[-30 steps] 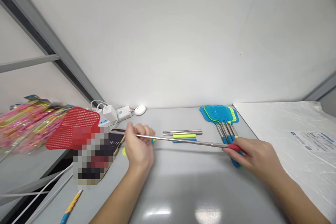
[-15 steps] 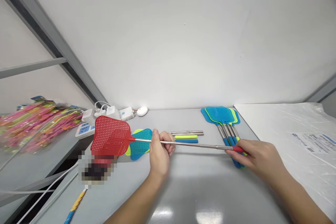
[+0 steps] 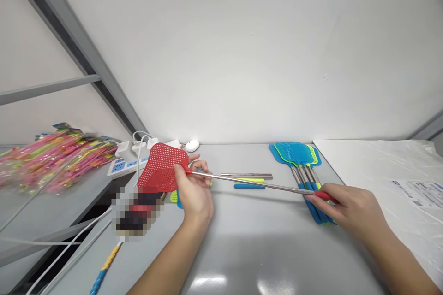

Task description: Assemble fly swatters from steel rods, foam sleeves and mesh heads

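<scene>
Head view: a red plastic fly swatter w/ mesh head and slim telescopic metal shaft (image 3: 249, 181) is up above the grey glossy bench (image 3: 242, 258), b/w both hands. Long axis runs L–R, tilted a bit, mesh end higher in view, red handle lower at R. Key relation: mesh head lies just L of the L hand (image 3: 195, 193), shaft runs R from there to the R hand (image 3: 358, 205). So L hand is nearer the mesh, R hand has the handle end.

L hand pose: comes up from below, palm turned up/inward, thumb over the mesh edge by the neck, other fingers partly curled behind the shaft. Grip closed around the neck; how firm, can't tell. R hand pose: reaches in from lower R, back of hand up, thumb along the near side; grip clamped on the red handle, knuckles bent.

Beyond the shaft, approx. mid-bench: thin silver metal rods (image 3: 238, 174), a lime foam-like tube (image 3: 256, 179) and a blue foam-like tube (image 3: 249, 186), all roughly parallel to it. Just L of R hand: a fanned bundle of blue and lime mesh swatters (image 3: 294, 153), blue handles pointing twd the person. Behind L hand, partly hidden: lime mesh piece (image 3: 174, 197).
</scene>
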A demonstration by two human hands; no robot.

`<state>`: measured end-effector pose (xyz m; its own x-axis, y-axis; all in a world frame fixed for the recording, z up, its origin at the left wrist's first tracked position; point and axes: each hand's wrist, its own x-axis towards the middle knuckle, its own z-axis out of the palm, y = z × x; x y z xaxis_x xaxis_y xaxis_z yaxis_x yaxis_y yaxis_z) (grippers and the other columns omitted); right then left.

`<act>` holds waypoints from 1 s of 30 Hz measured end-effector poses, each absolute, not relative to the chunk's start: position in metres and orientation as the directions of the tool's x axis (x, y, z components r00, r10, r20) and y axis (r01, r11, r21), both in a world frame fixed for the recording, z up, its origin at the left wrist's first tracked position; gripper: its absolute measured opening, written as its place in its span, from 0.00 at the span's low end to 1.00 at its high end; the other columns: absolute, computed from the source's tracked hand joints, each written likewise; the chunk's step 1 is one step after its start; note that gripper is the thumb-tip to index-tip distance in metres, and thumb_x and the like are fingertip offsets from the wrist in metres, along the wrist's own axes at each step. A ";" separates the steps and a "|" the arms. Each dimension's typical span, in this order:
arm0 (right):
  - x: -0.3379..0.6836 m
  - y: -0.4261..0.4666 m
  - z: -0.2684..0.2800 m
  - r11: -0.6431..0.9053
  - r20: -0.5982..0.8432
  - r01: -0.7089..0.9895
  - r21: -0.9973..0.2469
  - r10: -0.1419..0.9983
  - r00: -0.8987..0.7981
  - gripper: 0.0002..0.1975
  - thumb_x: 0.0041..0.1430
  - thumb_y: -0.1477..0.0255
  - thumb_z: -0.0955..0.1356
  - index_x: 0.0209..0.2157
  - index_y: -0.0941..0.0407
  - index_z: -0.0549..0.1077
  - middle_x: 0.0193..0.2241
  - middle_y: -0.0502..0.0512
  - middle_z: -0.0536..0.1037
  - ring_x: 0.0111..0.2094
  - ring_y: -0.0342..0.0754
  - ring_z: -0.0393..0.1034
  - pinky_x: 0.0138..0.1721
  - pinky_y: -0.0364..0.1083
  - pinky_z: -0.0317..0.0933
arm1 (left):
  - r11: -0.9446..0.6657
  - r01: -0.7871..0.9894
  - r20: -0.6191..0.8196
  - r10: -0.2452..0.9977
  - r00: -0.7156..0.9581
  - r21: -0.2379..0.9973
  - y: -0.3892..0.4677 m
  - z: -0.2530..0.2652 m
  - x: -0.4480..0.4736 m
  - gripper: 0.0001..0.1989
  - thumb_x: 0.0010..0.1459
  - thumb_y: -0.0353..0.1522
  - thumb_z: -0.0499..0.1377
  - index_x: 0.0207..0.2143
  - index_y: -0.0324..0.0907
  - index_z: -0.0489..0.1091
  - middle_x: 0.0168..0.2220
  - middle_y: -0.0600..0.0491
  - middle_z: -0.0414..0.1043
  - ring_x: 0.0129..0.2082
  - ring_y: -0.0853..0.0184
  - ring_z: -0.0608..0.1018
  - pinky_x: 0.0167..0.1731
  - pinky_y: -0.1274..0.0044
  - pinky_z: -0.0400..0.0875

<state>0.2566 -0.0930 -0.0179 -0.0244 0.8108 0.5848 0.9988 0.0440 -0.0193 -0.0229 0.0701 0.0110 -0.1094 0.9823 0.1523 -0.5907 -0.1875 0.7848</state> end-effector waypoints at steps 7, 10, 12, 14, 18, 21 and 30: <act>0.231 -0.090 -0.016 0.008 0.650 0.996 0.094 0.757 -0.067 0.25 0.64 0.55 0.63 0.18 0.55 0.64 0.12 0.45 0.63 0.14 0.41 0.60 0.21 0.44 0.44 | -0.091 -0.500 0.116 0.993 0.019 0.861 0.038 -0.010 0.001 0.24 0.66 0.50 0.41 0.38 0.42 0.66 0.23 0.55 0.70 0.17 0.72 0.64 0.19 0.80 0.59; 0.203 -0.087 -0.013 0.085 0.634 0.995 0.060 0.767 -0.104 0.25 0.65 0.54 0.61 0.19 0.55 0.63 0.12 0.45 0.64 0.14 0.40 0.60 0.20 0.44 0.44 | -0.031 -0.461 0.128 0.975 0.181 0.887 0.013 -0.012 0.014 0.25 0.65 0.52 0.42 0.37 0.42 0.67 0.23 0.54 0.71 0.17 0.72 0.65 0.20 0.79 0.60; 0.185 -0.086 -0.011 0.128 0.614 0.992 -0.010 0.784 -0.095 0.26 0.67 0.55 0.59 0.19 0.55 0.63 0.13 0.45 0.65 0.13 0.40 0.59 0.19 0.44 0.43 | 0.002 -0.482 0.156 0.945 0.287 0.876 -0.003 -0.011 0.020 0.26 0.65 0.51 0.40 0.37 0.42 0.67 0.25 0.54 0.71 0.17 0.71 0.67 0.24 0.76 0.65; 0.170 -0.084 -0.009 0.129 0.606 0.990 -0.065 0.793 -0.063 0.27 0.68 0.55 0.58 0.19 0.55 0.62 0.12 0.45 0.64 0.13 0.40 0.58 0.19 0.44 0.42 | -0.020 -0.500 0.192 0.936 0.294 0.866 -0.012 -0.009 0.023 0.26 0.66 0.51 0.40 0.36 0.43 0.68 0.26 0.53 0.71 0.20 0.69 0.68 0.26 0.75 0.66; 0.148 -0.080 -0.006 0.122 0.567 0.978 -0.170 0.824 -0.004 0.27 0.68 0.54 0.57 0.18 0.54 0.61 0.12 0.46 0.65 0.12 0.40 0.58 0.18 0.44 0.40 | -0.044 -0.476 0.191 0.945 0.264 0.878 -0.013 -0.007 0.018 0.26 0.66 0.49 0.39 0.34 0.43 0.68 0.27 0.51 0.73 0.24 0.66 0.70 0.28 0.73 0.66; 0.136 -0.073 0.000 0.109 0.427 0.941 -0.319 0.903 0.040 0.27 0.67 0.52 0.57 0.18 0.54 0.60 0.12 0.47 0.65 0.13 0.41 0.55 0.19 0.44 0.40 | -0.060 -0.438 0.193 0.945 0.266 0.897 -0.006 -0.008 0.012 0.25 0.68 0.47 0.37 0.35 0.43 0.67 0.28 0.50 0.74 0.25 0.67 0.69 0.31 0.73 0.66; 0.126 -0.061 0.018 -0.233 -0.291 0.291 -0.928 0.941 -0.172 0.26 0.66 0.52 0.56 0.22 0.55 0.61 0.16 0.43 0.54 0.19 0.40 0.47 0.20 0.41 0.43 | -0.050 -0.400 0.189 0.929 0.318 0.915 0.009 -0.007 0.008 0.27 0.67 0.48 0.37 0.35 0.42 0.68 0.30 0.49 0.74 0.24 0.68 0.68 0.28 0.75 0.65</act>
<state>0.1264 -0.0607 0.0180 -0.1721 0.9412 -0.2907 0.2912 -0.2333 -0.9278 0.0082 0.0092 -0.0071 0.3177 0.9292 0.1890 -0.3997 -0.0495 0.9153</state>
